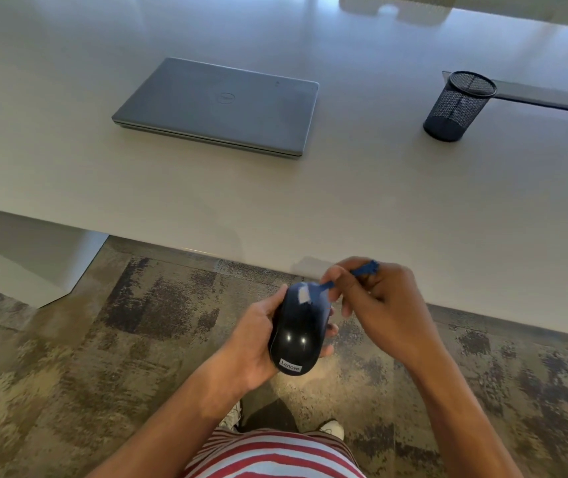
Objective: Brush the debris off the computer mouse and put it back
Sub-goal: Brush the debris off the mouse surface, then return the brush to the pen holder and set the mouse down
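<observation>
Hands: left hand wraps the mouse from its left side, fingers curled under it; right hand pinches a small blue brush, fingers closed on the handle.
Mouse: held off the desk, above the carpet, long axis running from 6 to 12 o'clock, logo end nearest the person.
Contact: brush tip meets the mouse's far end, beside a pale patch, from 2 o'clock.
Return spot: desk lies at 12 o'clock, just beyond both hands; the left hand would likely carry.
Count: one mouse, one brush, one closed laptop, one mesh cup.
</observation>
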